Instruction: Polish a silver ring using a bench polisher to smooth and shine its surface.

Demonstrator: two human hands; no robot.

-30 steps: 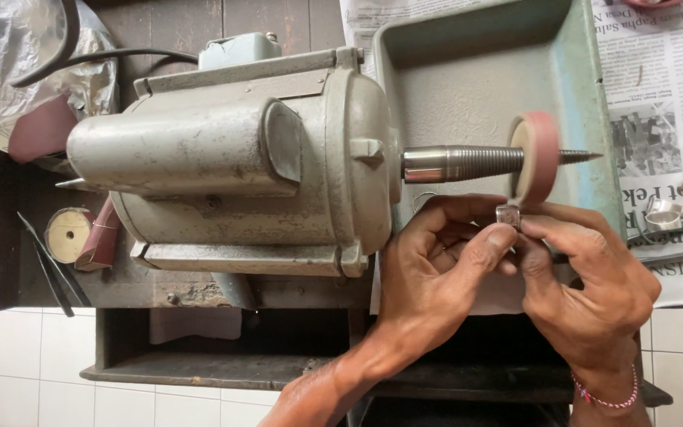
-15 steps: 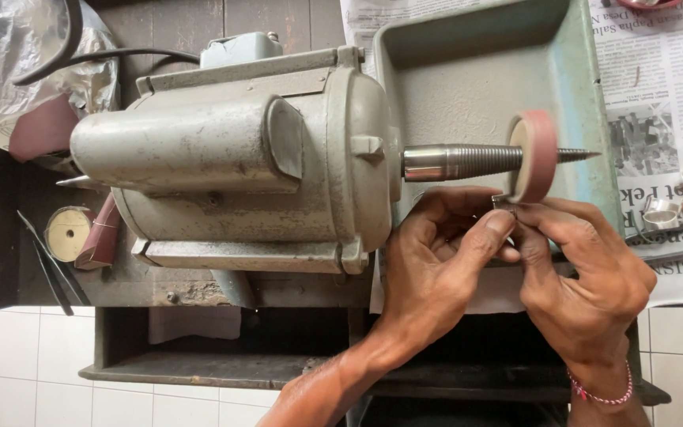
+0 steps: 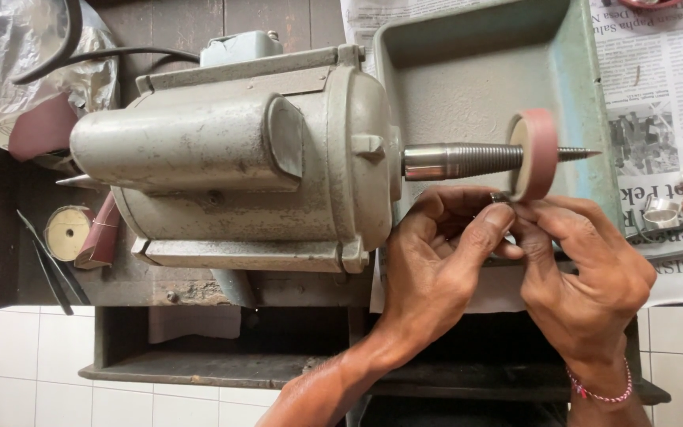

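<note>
Both hands, left hand (image 3: 436, 261) and right hand (image 3: 586, 277), pinch a small metal ring (image 3: 500, 197) in closed fingers against the pink polishing wheel's (image 3: 537, 154) lower rim; light, steady contact seems advisable.

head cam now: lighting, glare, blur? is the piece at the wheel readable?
Head view: soft, even daylight, no hard shadows; mild sheen on the grey motor housing and crinkled plastic, nothing blown out. Focus is sharp across the frame, no motion smear on the left hand or right hand. The small metal piece at the pink wheel is mostly hidden by fingertips.
</note>
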